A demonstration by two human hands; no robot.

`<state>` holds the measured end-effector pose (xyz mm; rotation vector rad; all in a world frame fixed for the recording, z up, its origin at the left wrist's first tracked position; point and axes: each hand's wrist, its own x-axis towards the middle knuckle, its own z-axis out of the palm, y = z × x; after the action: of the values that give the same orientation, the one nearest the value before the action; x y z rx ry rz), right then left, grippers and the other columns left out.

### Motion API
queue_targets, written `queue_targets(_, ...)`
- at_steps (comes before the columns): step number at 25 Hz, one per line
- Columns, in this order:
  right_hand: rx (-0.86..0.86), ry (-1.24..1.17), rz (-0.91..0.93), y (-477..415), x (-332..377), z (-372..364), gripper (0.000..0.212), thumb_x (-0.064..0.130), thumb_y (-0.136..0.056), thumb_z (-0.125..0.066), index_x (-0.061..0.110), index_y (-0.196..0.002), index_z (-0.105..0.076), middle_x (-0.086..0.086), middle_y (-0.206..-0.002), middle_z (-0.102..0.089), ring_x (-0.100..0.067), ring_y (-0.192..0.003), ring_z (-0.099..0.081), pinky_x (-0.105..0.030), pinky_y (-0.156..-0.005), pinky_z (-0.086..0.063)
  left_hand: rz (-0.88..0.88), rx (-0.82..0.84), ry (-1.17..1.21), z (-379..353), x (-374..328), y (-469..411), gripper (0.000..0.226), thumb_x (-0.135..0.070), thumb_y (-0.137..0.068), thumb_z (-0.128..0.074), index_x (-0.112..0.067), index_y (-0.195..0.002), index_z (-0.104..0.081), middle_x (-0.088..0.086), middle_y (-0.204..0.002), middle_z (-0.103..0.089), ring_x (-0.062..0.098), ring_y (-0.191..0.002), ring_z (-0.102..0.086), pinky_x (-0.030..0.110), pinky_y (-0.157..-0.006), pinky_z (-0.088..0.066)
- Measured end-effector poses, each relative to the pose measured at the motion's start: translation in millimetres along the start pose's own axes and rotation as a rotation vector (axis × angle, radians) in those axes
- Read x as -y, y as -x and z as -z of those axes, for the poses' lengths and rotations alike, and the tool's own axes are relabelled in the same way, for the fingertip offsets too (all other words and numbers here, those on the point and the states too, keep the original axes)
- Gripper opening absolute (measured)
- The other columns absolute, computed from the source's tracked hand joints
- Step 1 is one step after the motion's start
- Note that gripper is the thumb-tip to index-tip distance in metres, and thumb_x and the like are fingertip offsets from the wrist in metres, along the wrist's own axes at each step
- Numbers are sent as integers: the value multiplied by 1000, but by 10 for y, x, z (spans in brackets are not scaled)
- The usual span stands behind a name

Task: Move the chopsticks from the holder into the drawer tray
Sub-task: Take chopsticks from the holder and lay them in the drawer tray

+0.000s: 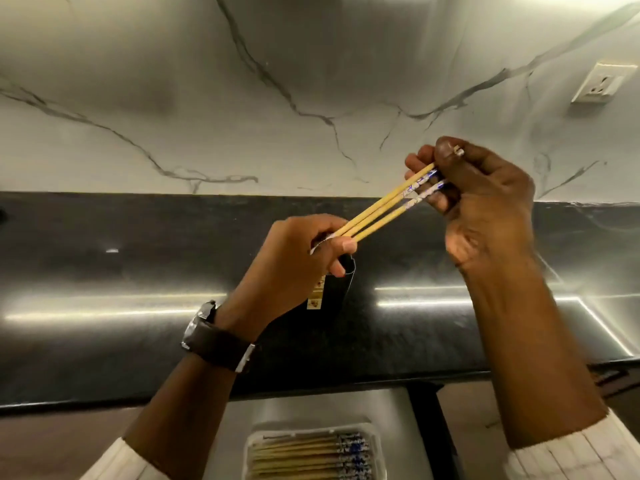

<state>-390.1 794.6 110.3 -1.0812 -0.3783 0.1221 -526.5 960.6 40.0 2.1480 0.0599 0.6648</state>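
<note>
Drawer tray (375, 432) below counter's front edge, chopsticks already lying flat inside. Above dark countertop (138, 265), bare around holder, three chopsticks (384, 204) span both hands. Left hand (294, 268) pinches plain tips; right hand (485, 202) fingers curled around patterned ends. Black holder (337, 289) stands behind left hand, mid-counter.

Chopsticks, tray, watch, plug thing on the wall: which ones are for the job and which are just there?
For the job:
- chopsticks, held by the left hand and right hand
- black holder on the counter
- drawer tray, already holding chopsticks

Just there:
- wristwatch
- wall socket
- black counter
</note>
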Motion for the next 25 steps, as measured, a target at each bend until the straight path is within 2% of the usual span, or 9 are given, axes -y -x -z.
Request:
queue_targets(1, -17, -16, -47, 50, -13, 18, 17, 2, -93, -70, -6, -108, -70, -20, -88, -79, -36, -90, -79, -35, -71, -64, 21, 54, 43, -6, -5, 55, 16, -17, -101, -63, -10, -110, -74, -14, -78, -74, 1, -60, -69, 14, -58, -55)
queue_targets(3, -28, -15, -141, 148, -47, 82, 22, 1, -93, -70, -9, -112, -69, -21, -90, -79, -35, -88, -79, -34, -70, -64, 64, 77, 87, -49, -1, 189, 16, -13, -102, -61, -8, -105, -75, -9, -77, -76, 4, -52, -64, 15, -52, -51)
queue_targets(7, 77, 198, -288, 242, -78, 303, 22, 8, -92, -71, -6, -109, -71, -17, -89, -81, -31, -85, -80, -33, -67, -65, 260, 56, 220, -99, 72, 407, 17, -12, -102, -61, -7, -100, -77, 4, -80, -79, 4, -51, -56, 15, -51, -45)
queue_targets(11, 117, 370, -415, 300, -61, 436, 18, 7, -90, -73, -6, -101, -71, -21, -86, -80, -30, -80, -81, -33, -62, -65, 363, 64, 276, -66, 70, 569, 19, -15, -103, -60, -6, -104, -76, 7, -87, -81, 12, -56, -66, 18, -48, -48)
queue_targets(13, 35, 314, -414, 369, -66, 475, 14, 6, -89, -74, -5, -97, -71, -23, -84, -79, -29, -77, -81, -30, -58, -64, 461, -100, 396, -12, 61, 657, 21, -18, -105, -58, -7, -108, -75, 9, -91, -82, 20, -66, -73, 23, -52, -55)
queue_targets(16, -186, 43, -414, 583, -163, 525, 10, 2, -92, -71, -6, -96, -68, -21, -81, -78, -28, -76, -80, -31, -59, -64, 694, -628, 850, -25, 45, 774, 25, -23, -106, -54, -5, -117, -70, 14, -98, -82, 23, -78, -79, 28, -61, -63)
queue_targets(18, -321, -219, -419, 836, -330, 475, 12, -3, -94, -67, -9, -104, -65, -24, -88, -77, -28, -79, -80, -34, -64, -66, 805, -928, 1083, -165, 9, 834, 28, -22, -108, -49, -3, -123, -64, 18, -104, -80, 25, -84, -81, 32, -65, -64)
queue_targets(21, -424, -384, -455, 1334, -674, 245, 15, -2, -95, -65, -7, -109, -66, -27, -102, -76, -27, -84, -80, -39, -77, -66, 859, -920, 1250, -513, -152, 860, 26, -18, -110, -44, -6, -124, -62, 20, -117, -75, 30, -99, -78, 42, -82, -62)
queue_targets(25, -395, -161, -530, 1878, -1023, 10, 18, 10, -92, -72, 5, -109, -70, -16, -106, -78, -28, -95, -79, -40, -78, -66, 871, -872, 1414, -715, -338, 886, 32, -22, -110, -46, -8, -135, -59, 18, -129, -70, 29, -107, -72, 50, -96, -56)
